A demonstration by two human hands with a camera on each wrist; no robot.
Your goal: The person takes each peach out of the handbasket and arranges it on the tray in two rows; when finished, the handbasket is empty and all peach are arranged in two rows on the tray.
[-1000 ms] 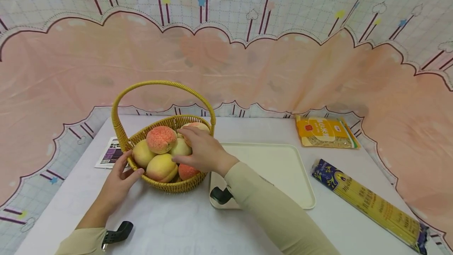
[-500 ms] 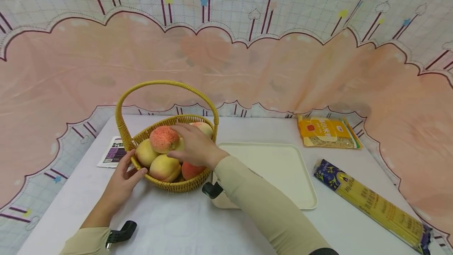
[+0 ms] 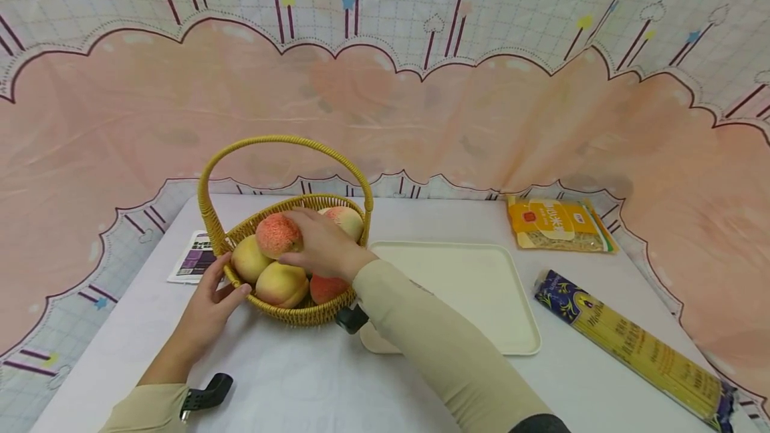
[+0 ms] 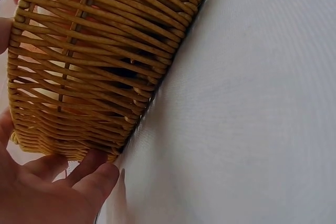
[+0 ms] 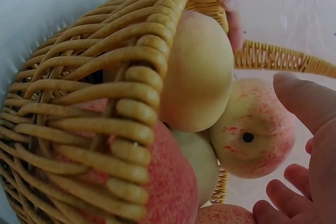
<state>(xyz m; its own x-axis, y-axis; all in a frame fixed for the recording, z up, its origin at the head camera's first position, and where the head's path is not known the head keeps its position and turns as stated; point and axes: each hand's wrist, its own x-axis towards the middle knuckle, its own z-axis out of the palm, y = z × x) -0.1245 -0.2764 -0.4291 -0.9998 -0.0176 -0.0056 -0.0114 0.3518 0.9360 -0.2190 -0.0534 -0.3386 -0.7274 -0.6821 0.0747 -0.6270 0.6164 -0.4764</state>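
A yellow wicker basket (image 3: 303, 316) with a tall arched handle holds several peaches. At its left rim, my left hand (image 3: 201, 319) grips the basket; in the left wrist view, that hand's fingers (image 4: 97, 182) lie against the woven side. My right hand (image 3: 325, 242) reaches over the fruit, next to a red-speckled peach (image 3: 279, 236) on top of the pile. From the right wrist, its thumb and fingers appear spread on either side of this speckled peach (image 5: 254, 129). A yellow peach (image 3: 281, 284) lies in front, and a redder one (image 3: 327, 288) is partly under the right wrist.
A cream tray (image 3: 457, 286) lies right of the basket, partly beneath the right forearm. Farther right are an orange grain bag (image 3: 559, 226) and a long pack of noodles (image 3: 637, 346). A purple-and-white packet (image 3: 195, 259) sits behind the left hand. Patterned cloth hangs behind the table.
My right hand has moved left across the pile, from the pale peach at the back right to the red-speckled one. The left hand stays at the basket's rim.
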